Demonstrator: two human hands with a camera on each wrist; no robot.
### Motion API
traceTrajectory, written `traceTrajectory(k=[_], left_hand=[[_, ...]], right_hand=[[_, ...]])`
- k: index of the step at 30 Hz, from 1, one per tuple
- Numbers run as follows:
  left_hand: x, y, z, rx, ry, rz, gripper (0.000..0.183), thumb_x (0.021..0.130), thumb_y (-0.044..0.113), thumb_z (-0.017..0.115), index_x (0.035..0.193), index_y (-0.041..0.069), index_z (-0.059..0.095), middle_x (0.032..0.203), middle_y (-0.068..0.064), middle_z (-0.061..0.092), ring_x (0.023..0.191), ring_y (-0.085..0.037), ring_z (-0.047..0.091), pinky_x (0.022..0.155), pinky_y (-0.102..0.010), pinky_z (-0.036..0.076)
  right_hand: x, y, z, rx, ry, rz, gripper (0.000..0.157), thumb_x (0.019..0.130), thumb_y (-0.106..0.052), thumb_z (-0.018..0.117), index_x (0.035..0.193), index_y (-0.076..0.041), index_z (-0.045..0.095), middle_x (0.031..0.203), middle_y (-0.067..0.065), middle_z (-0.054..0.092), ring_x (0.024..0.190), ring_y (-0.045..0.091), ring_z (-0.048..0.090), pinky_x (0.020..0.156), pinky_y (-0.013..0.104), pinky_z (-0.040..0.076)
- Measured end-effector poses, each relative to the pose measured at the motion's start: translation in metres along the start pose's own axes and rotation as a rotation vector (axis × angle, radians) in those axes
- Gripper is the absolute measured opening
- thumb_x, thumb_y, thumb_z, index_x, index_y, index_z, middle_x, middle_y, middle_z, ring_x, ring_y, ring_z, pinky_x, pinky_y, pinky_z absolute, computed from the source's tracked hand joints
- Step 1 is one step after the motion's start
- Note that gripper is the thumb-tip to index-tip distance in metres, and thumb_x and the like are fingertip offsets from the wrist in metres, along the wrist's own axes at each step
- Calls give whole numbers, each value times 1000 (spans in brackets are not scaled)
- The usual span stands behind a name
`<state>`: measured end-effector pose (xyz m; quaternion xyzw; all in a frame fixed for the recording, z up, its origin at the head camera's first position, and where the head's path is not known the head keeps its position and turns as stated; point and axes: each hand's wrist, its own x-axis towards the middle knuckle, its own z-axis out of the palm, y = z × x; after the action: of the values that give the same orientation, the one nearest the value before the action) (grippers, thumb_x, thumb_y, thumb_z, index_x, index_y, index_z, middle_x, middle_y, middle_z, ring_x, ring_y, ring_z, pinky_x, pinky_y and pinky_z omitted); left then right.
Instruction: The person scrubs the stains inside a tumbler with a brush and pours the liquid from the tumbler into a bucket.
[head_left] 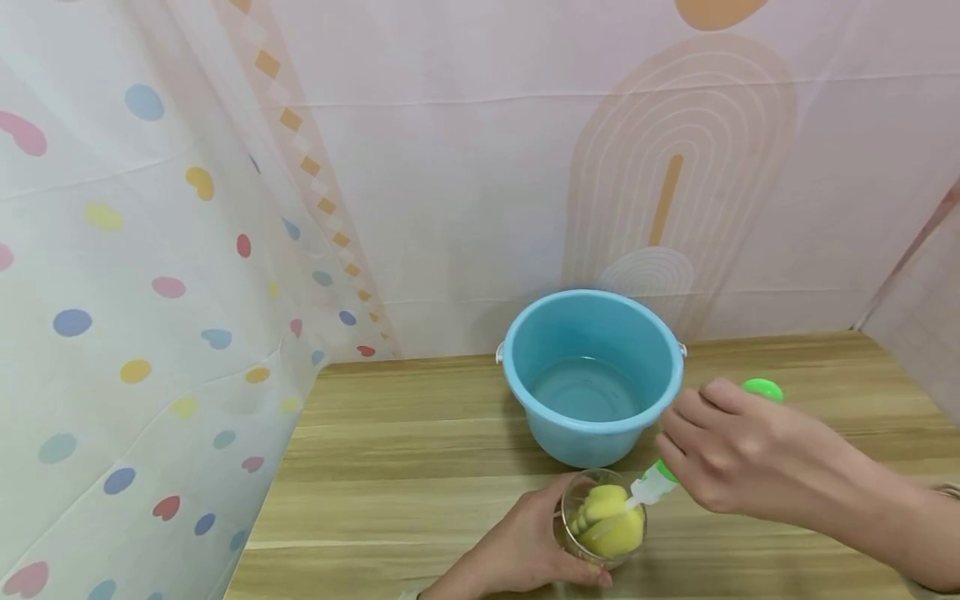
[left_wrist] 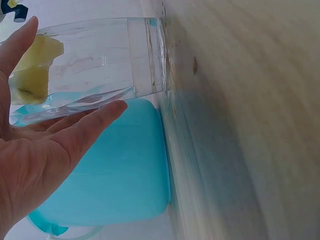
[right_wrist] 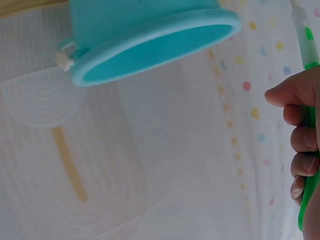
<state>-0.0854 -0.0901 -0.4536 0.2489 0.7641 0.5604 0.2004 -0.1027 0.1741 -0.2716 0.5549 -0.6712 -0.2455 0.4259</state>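
Note:
In the head view a clear drinking glass [head_left: 568, 533] stands on the table, and my left hand [head_left: 525, 542] holds it round its side. My right hand [head_left: 712, 446] grips the green handle [head_left: 762, 388] of a sponge bottle brush. Its white neck [head_left: 651, 485] slants down to a yellow sponge head [head_left: 617, 533] inside the mouth of the glass. Seen from the left wrist, the sponge [left_wrist: 35, 75] sits in the upper part of the glass [left_wrist: 100, 55], with thumb and fingers on either side. In the right wrist view, fingers [right_wrist: 304, 140] wrap the brush handle [right_wrist: 311, 117].
Just behind the glass stands a light blue bucket [head_left: 585, 442] with some water [head_left: 585, 392] in its bottom. The wooden table [head_left: 375, 467] meets a patterned curtain [head_left: 450, 208] at the back and a dotted one [head_left: 150, 333] at the left.

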Motion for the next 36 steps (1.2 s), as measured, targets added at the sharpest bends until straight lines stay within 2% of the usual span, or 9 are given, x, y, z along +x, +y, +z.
traceTrajectory(k=[7,13,18,24,29,36], left_hand=[[0,0,0,-5,-10,21,84,78,23,96,148,24,50,137,12,60,122,-5,59,105,-27,48],[-1,0,2,-5,-6,47,85,78,21,96,149,26,49,136,13,60,122,-5,59,106,-27,48],[0,0,1,-12,-10,46,88,78,21,96,151,27,47,136,14,61,120,-5,60,106,-27,48],[0,0,2,-37,-10,44,85,78,18,96,148,29,50,134,14,62,119,-5,61,105,-27,48],[0,-1,2,-47,-10,60,84,77,19,96,146,30,51,136,14,62,121,-6,61,107,-28,47],[-1,-1,2,-18,-8,76,85,77,21,97,147,30,50,136,13,61,120,-5,61,106,-27,49]], right_hand=[[22,0,-2,-42,48,-50,24,81,14,44,68,2,28,63,8,25,60,20,25,59,27,28],[36,3,-3,-94,-10,-92,22,74,6,48,69,1,28,64,7,27,62,20,26,64,28,30],[41,9,5,-54,-17,-79,21,73,5,50,68,0,31,64,7,28,63,20,26,65,30,30],[42,16,15,-29,-87,-49,23,72,6,52,66,-1,31,64,7,29,63,22,27,66,31,29],[37,19,23,2,-125,-13,25,74,10,50,64,-2,30,63,9,32,62,22,29,65,30,29],[27,22,31,54,-89,17,28,80,16,33,63,-5,24,61,7,27,59,20,25,63,30,28]])
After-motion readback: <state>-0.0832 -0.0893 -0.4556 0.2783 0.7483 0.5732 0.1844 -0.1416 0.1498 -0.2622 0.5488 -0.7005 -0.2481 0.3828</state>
